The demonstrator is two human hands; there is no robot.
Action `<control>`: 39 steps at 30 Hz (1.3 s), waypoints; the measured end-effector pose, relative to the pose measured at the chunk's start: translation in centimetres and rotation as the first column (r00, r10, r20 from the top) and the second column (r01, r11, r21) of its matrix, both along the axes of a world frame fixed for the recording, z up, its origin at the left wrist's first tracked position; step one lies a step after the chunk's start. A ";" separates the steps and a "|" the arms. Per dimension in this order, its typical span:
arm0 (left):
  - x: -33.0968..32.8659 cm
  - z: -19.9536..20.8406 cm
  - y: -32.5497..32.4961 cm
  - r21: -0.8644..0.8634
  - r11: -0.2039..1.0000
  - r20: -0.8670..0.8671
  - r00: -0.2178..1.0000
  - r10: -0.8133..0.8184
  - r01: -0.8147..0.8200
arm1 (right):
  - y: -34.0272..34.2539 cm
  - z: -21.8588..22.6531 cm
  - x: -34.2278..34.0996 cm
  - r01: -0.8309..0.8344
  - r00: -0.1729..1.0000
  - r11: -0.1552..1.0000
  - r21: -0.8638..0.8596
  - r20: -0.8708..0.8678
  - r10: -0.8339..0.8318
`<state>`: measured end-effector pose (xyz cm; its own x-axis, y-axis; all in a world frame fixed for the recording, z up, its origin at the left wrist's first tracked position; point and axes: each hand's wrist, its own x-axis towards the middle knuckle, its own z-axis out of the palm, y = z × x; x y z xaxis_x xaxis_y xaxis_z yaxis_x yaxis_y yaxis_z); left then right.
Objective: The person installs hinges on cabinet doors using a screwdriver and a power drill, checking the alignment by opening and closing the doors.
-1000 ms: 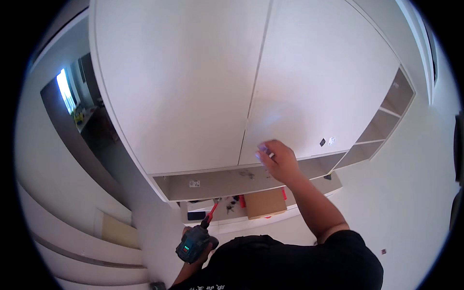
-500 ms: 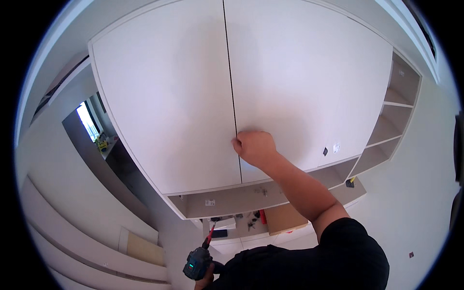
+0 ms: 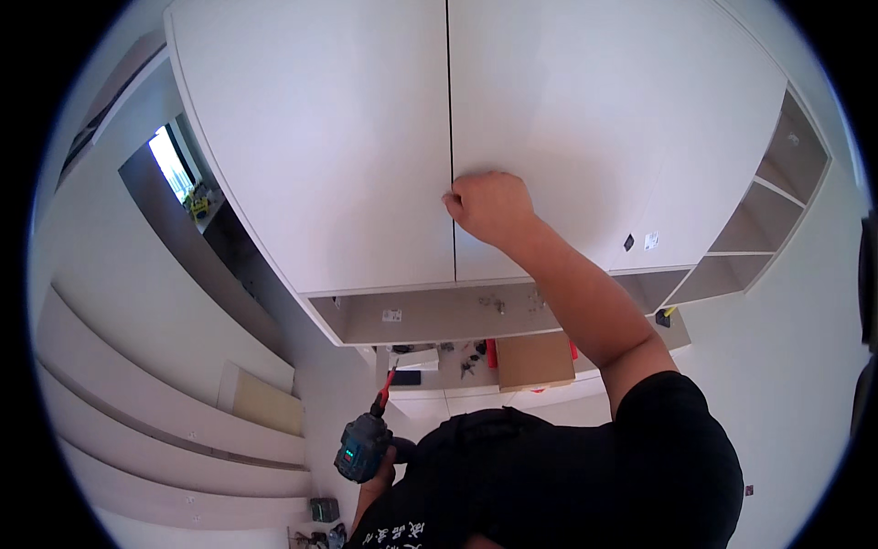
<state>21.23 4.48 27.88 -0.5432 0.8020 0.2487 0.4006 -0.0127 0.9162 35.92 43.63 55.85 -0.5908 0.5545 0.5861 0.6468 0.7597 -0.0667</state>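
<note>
Two tall pale cabinet doors, a left door (image 3: pixel 320 165) and a right door (image 3: pixel 594 110), stand side by side with a thin dark gap between them. At that gap, in the doors' lower part, is my right hand (image 3: pixel 496 206) with its fingers curled closed. Whether the fingers pinch the door edge or something small is hidden. My left hand (image 3: pixel 388 465), low and left of my body, is closed round the handle of a cordless drill (image 3: pixel 360 448). A red-sleeved driver bit (image 3: pixel 388 388) points up from the drill.
Below the doors runs an open shelf niche (image 3: pixel 430 320) with small loose hardware. A lower cabinet holds a cardboard box (image 3: pixel 535 361), a white box (image 3: pixel 419 358) and small tools. Open cubbies (image 3: pixel 754 220) flank the right side. Long pale panels (image 3: pixel 174 412) lie at the left.
The view has tipped downward, so the cabinet and my right hand appear higher in the picture. My right hand stays at the door gap, and my left hand still holds the drill.
</note>
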 end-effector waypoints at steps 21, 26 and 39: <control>-2.6 0.0 -3.2 -0.068 0.996 -0.245 0.967 -0.064 0.048 | -7.5 -0.7 4.2 -0.426 0.904 0.903 0.050 0.056 0.423; -2.5 1.3 -4.5 -0.107 0.992 -0.276 0.957 -0.088 0.060 | -13.1 -1.8 0.7 -0.804 0.512 0.528 0.272 -0.134 0.848; 0.8 0.4 -5.8 -0.141 0.974 -0.260 0.943 -0.210 0.178 | -19.2 -3.3 -6.5 -0.949 0.239 0.220 0.224 0.058 0.969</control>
